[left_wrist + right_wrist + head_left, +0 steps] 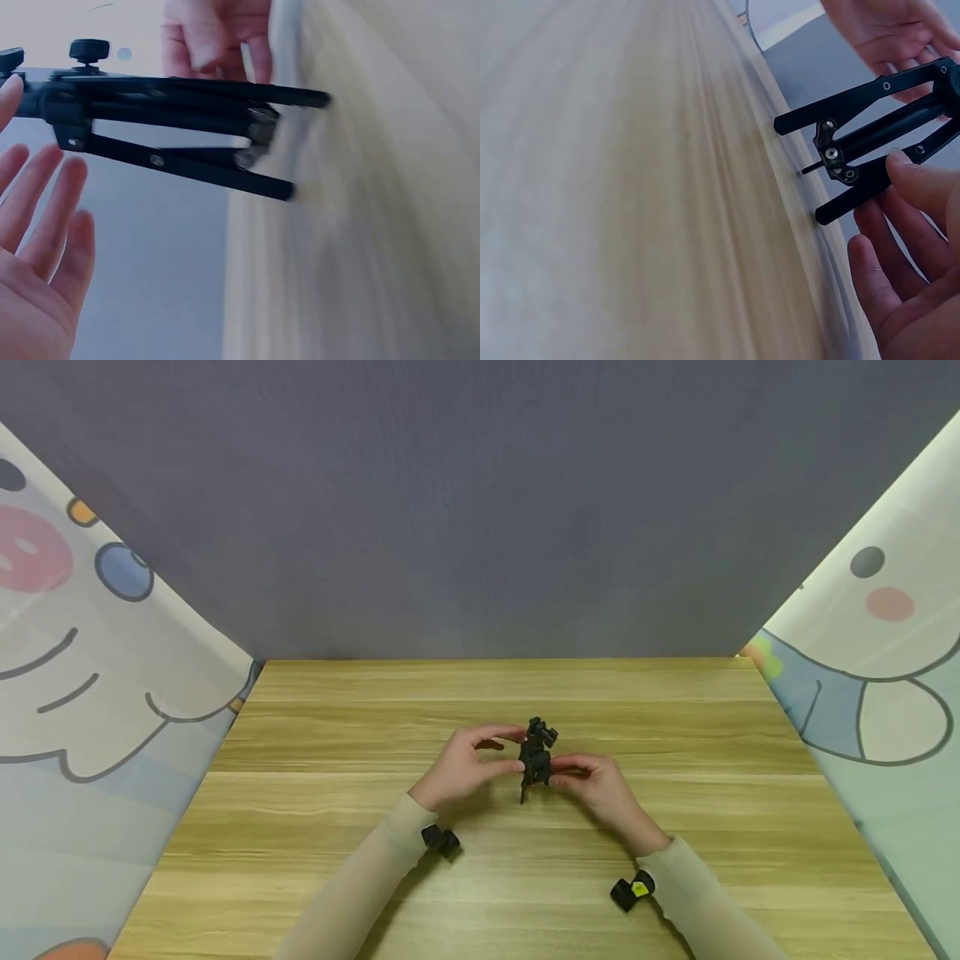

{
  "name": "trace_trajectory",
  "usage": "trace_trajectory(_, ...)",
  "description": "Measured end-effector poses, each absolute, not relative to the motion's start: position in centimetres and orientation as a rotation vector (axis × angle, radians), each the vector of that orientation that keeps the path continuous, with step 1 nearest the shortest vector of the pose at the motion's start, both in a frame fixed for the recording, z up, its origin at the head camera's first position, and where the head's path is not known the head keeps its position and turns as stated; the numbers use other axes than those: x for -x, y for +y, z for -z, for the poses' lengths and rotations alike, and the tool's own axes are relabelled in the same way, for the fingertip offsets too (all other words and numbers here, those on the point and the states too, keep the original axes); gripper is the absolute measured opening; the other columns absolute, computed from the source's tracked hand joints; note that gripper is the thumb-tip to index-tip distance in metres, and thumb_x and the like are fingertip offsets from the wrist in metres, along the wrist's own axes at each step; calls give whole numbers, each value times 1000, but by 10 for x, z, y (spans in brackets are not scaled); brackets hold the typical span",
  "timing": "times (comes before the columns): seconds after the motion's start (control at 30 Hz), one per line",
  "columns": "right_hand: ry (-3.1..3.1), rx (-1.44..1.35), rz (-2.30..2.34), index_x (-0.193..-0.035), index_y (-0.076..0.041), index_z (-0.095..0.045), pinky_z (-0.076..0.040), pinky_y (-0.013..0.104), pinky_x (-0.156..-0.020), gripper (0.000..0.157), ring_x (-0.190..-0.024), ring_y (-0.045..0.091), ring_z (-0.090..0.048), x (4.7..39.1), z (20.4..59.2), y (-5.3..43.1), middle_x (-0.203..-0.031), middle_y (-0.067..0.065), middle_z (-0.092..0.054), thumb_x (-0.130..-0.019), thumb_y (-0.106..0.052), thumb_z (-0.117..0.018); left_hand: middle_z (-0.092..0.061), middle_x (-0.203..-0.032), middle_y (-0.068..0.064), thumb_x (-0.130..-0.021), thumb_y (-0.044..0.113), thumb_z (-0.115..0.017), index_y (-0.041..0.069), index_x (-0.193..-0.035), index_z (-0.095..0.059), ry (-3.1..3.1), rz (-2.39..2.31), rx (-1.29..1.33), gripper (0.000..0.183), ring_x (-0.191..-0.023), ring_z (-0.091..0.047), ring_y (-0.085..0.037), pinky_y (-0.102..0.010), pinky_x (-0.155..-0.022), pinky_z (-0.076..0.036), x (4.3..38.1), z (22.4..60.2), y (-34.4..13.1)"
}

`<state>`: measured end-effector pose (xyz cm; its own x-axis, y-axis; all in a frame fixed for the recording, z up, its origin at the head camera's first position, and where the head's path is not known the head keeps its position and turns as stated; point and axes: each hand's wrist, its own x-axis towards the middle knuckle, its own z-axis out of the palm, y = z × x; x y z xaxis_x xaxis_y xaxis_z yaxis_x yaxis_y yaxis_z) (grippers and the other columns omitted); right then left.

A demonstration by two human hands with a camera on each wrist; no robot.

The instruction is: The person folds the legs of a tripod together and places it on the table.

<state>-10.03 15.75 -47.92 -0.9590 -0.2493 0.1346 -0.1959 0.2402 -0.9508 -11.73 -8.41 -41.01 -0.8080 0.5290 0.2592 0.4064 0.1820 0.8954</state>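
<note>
Between the two hands is a small black tripod (536, 756) with hinged legs and dark knobs near its top. The left hand (468, 764) holds its upper part, thumb on the near side and fingers reaching to the far side. From the other side, the right hand (600, 785) pinches one of the legs. Its thumb lies on that leg in the right wrist view, where the tripod's legs (870, 187) stand partly spread around a central column. In the left wrist view the tripod (165, 112) stretches sideways above the table, its top cut off by the frame edge.
The wood-grain table (322, 718) lies under both hands. A grey panel (480, 527) rises behind it, and cartoon-printed sheets (112, 693) flank both sides. A small black device (440, 841) is strapped to the left wrist, another (632, 890) to the right.
</note>
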Motion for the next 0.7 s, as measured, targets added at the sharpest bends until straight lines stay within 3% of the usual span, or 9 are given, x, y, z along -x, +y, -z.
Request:
trace_trajectory(0.2, 2433, 437, 1808, -98, -5, -72, -52, 24, -76, 22, -90, 13, -66, 102, 485, 153, -97, 7, -71, -76, -5, -77, -65, -115, 0, -84, 14, -72, 9, -120, -63, 2269, -1816, -930, 37, -109, -58, -17, -42, -100, -38, 116, 386, -81)
trace_trajectory(0.37, 2517, 468, 1702, -96, -3, -72, -53, 25, -74, 20, -87, 16, -66, 104, 488, 151, -94, 9, -71, -76, -1, -76, -63, -120, -6, -84, 8, -70, 3, -123, -60, 2172, -1898, -1028, 40, -112, -56, -17, -42, -99, -40, 119, 376, -72)
trace_trajectory(0.7, 2619, 426, 1582, -84, -17, -75, -52, 24, -68, 13, -78, 7, -65, 105, 487, 145, -82, -6, -71, -73, -17, -81, -68, -110, -5, -82, 6, -71, 3, -115, -66, 2089, -1962, -1105, 34, -106, -60, -18, -35, -99, -40, 121, 364, -59)
